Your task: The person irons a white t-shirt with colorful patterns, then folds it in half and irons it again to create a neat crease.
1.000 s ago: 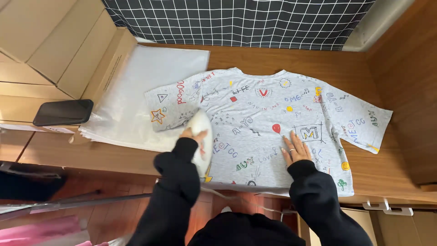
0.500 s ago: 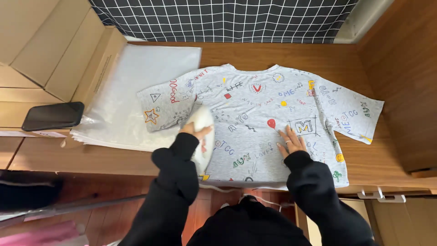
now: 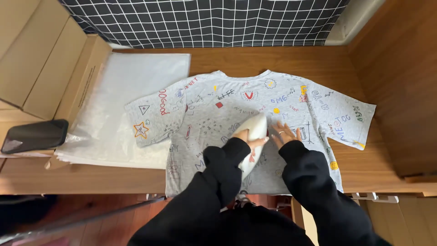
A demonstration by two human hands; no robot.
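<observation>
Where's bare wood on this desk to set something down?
Bare desk runs between the checked cloth and the shirt collar. Another strip lies at the front left, below the plastic bags. A small patch sits right of the shirt's right sleeve. Mid-shirt is crowded: left hand on the iron, right hand beside it.

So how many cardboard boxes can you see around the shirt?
3, all at the upper left: one box in the corner, a second box below it, and a third box leaning against the stack of clear bags. Others may lie out of view.
</observation>
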